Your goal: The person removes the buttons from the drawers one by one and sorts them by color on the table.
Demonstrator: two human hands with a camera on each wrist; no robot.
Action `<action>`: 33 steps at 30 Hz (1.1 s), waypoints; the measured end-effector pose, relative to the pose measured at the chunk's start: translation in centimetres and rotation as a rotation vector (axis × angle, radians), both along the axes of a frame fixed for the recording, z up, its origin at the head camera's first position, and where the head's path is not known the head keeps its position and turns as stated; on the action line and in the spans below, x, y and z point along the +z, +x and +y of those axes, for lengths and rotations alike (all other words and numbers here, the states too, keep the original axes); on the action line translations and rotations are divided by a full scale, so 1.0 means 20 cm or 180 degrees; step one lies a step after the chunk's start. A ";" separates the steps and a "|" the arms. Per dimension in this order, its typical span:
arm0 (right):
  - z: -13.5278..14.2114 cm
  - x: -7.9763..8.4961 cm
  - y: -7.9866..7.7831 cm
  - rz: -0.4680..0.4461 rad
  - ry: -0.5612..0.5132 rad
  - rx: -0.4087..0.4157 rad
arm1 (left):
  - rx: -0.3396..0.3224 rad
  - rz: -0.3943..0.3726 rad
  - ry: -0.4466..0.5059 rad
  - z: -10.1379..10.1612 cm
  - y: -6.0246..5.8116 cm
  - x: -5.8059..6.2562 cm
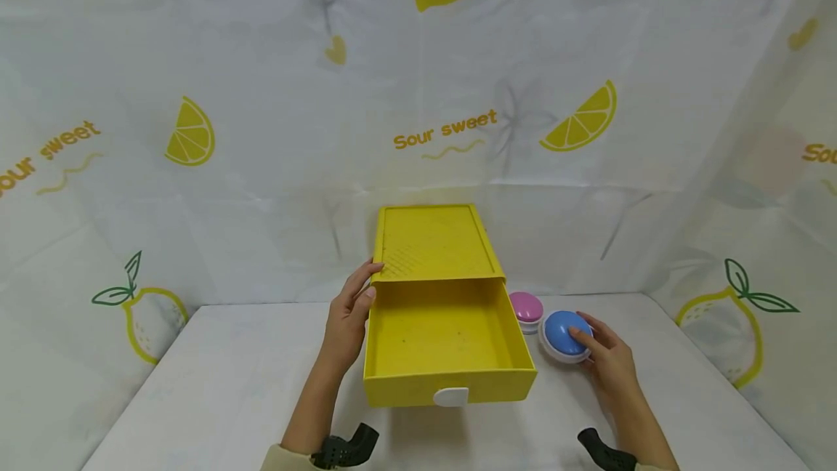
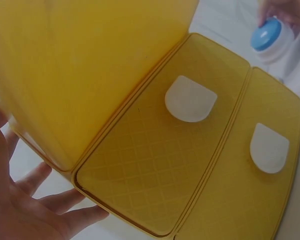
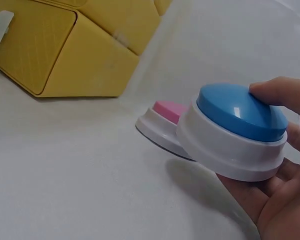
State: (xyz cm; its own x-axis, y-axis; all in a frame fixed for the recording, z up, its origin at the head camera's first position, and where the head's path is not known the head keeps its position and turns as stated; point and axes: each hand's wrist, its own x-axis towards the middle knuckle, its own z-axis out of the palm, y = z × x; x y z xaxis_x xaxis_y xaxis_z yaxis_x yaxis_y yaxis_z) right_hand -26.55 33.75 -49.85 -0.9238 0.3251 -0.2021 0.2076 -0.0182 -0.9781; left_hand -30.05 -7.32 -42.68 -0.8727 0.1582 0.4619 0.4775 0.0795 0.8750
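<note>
A yellow drawer cabinet [image 1: 439,238] stands with its top drawer [image 1: 451,387] pulled out; the drawer has a white tab handle [image 1: 451,397]. My left hand [image 1: 348,318] rests against the cabinet's left side, fingers spread and fairly straight along its edge in the left wrist view. On the right, my right hand [image 1: 609,358] holds a blue dome push button [image 3: 242,112] with a white base, thumb on the dome and fingers beneath. It is raised and tilted over the table. Just behind it sits a pink dome push button [image 1: 526,308], partly covered by the blue one in the right wrist view.
Two lower drawers [image 2: 140,160] with white tabs are closed below the pulled-out one. The white table [image 1: 248,369] meets a wall sheet [image 1: 275,166] printed with lemons at the back and sides. Nothing lies inside the pulled-out drawer.
</note>
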 end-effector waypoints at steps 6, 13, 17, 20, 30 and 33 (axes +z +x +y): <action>-0.01 -0.05 -0.02 -0.0075 0.0444 0.0000 | -0.0009 0.0022 -0.0001 0.00 0.00 0.00; -0.06 -0.09 -0.01 0.0102 0.1694 -0.0023 | 0.0019 0.0031 -0.0025 0.00 0.00 0.00; -0.08 -0.11 0.00 0.0239 0.1889 -0.0191 | 0.0025 0.0029 -0.0028 0.00 0.00 0.00; -0.10 -0.13 0.00 0.0321 0.1976 -0.0261 | 0.0023 0.0021 -0.0028 0.00 0.01 0.01; -0.13 -0.13 0.03 0.0301 0.2125 -0.0251 | -0.0019 0.0055 -0.0015 0.00 0.01 0.01; -0.14 -0.13 0.03 0.0237 0.2220 -0.0216 | -0.0021 0.0048 -0.0003 0.00 0.01 0.01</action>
State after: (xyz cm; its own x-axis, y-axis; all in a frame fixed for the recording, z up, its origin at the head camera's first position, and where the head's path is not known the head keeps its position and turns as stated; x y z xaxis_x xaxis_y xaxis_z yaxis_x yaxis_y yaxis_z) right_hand -25.93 30.96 -52.49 -0.9003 0.4131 0.1375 0.1602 0.6079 -0.7777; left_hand -29.90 -7.27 -42.58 -0.8646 0.1644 0.4747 0.4911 0.0769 0.8677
